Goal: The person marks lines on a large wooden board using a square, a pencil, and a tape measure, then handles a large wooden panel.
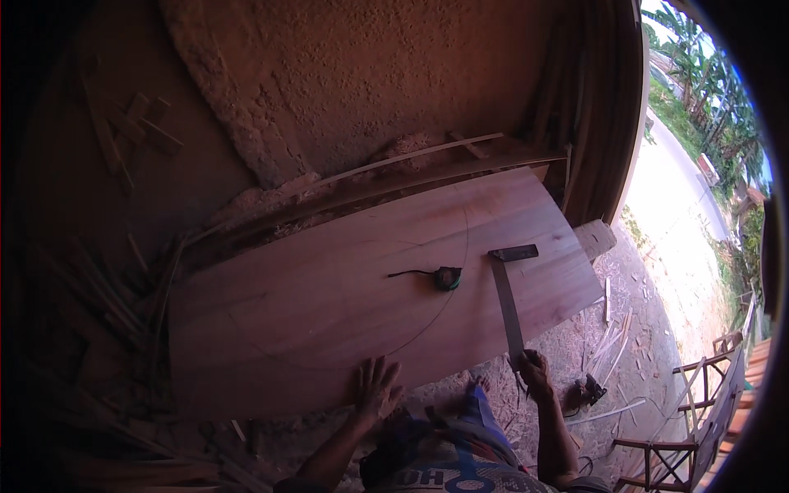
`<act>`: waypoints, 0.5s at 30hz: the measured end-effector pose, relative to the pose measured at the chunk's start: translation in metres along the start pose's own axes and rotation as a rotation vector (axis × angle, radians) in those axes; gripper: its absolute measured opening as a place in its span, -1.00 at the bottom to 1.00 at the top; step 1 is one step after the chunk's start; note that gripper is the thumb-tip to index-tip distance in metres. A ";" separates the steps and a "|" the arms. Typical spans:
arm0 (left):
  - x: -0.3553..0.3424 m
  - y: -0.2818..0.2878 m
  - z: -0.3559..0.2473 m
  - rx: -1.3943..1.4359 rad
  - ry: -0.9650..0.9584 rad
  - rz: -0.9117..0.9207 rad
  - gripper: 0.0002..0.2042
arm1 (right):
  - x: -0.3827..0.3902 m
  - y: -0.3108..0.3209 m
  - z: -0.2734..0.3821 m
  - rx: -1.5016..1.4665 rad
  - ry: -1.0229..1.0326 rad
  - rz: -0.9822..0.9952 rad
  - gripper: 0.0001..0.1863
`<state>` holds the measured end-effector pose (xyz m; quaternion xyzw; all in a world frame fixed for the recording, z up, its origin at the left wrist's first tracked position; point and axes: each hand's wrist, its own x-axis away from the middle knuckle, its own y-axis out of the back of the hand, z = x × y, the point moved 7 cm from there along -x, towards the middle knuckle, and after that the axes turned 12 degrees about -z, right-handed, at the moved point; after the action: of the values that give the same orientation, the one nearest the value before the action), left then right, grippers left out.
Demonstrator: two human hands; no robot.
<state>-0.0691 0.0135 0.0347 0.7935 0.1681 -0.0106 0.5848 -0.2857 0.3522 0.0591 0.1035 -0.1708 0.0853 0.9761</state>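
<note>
A broad pale wooden board (329,283) stretches across in front of me, with a large curved pencil-like line drawn on it. My left hand (378,389) rests flat on its near edge, fingers spread and holding nothing. At the near right edge, my right hand (537,375) is closed round the lower end of a try square's long blade (507,304). The square's dark stock (516,253) lies toward the far side of the board. Something thin sticks out below that hand; I cannot make out what. A dark tape measure (447,278) with a strap sits mid-board.
Wood offcuts (131,127) lie far left, and strips (111,287) are heaped at the left. A rough wall (370,74) rises behind the board. On the shaving-strewn floor at right sits a dark corded tool (590,390). Wooden frames (657,452) stand lower right.
</note>
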 end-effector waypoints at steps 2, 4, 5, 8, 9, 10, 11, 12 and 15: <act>-0.026 -0.003 -0.007 -0.019 0.066 -0.072 -0.36 | -0.042 0.025 -0.002 -0.033 0.020 0.132 -0.74; -0.030 -0.006 -0.015 -0.047 0.146 -0.123 -0.36 | -0.075 0.047 -0.004 0.080 0.012 0.121 -0.70; -0.026 -0.005 -0.014 -0.063 0.202 -0.157 -0.36 | -0.074 0.043 0.014 0.195 0.023 0.151 -0.68; -0.055 -0.004 -0.040 -0.155 0.274 -0.207 -0.36 | -0.109 0.064 0.035 0.283 0.180 0.265 -0.67; -0.061 -0.011 -0.043 -0.009 0.373 -0.183 -0.39 | -0.111 0.055 0.041 0.144 0.146 0.277 -0.71; -0.055 -0.025 -0.041 0.147 0.489 -0.160 -0.41 | -0.102 0.029 0.051 0.115 0.150 0.361 -0.75; -0.057 -0.034 -0.044 0.306 0.572 -0.143 -0.43 | -0.088 0.010 0.061 0.070 0.149 0.421 -0.79; -0.081 -0.024 -0.065 0.540 0.646 -0.191 -0.44 | -0.080 -0.001 0.068 0.045 0.150 0.469 -0.81; -0.121 0.013 -0.100 0.922 0.666 -0.582 -0.48 | -0.028 -0.072 0.077 0.088 0.238 0.727 -0.84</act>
<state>-0.1980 0.0725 0.1045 0.8463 0.5277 0.0069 0.0728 -0.3211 0.2612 0.1079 0.0673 -0.0779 0.4445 0.8899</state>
